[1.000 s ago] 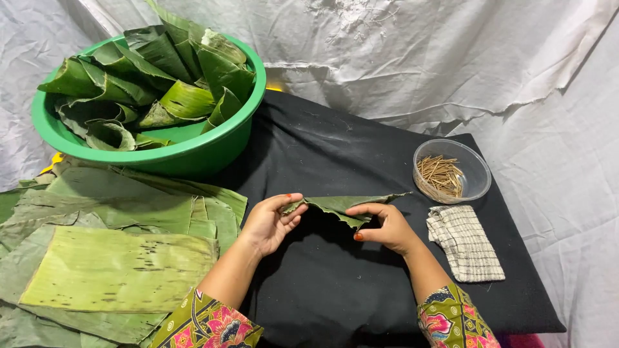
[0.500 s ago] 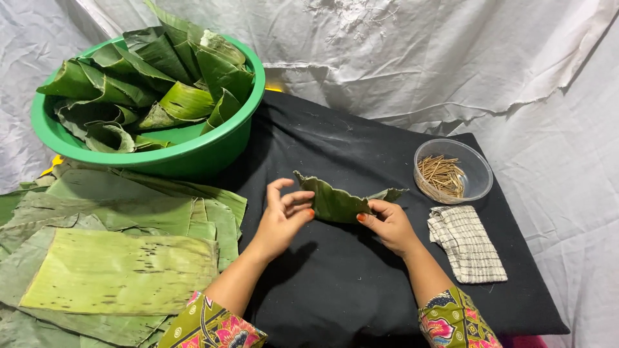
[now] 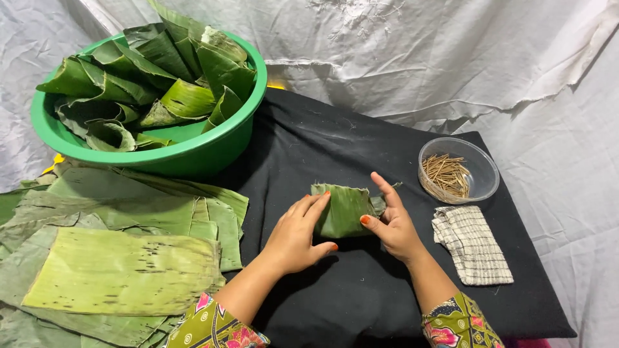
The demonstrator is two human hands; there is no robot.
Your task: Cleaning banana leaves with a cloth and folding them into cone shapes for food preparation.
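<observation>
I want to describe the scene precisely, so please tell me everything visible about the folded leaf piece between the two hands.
The folded leaf piece is a green strip, seemingly banana leaf, with fine ribs and a ragged, torn upper edge. It is folded into a compact, roughly rectangular shape and sits on the black cloth. The left hand presses its left side with flat fingers; the right hand holds its right side, thumb on the front. A darker flap shows behind the right hand.

I see a folded leaf piece (image 3: 342, 209) on the cloth mat (image 3: 335, 303) between my left hand (image 3: 298, 237) and right hand (image 3: 394, 222). Basin (image 3: 193, 151) of leaf cones sits behind-left, flat leaf stack (image 3: 122, 270) left. Bowl (image 3: 485, 173) of sticks far right, folded towel (image 3: 474, 246) just before it.
</observation>
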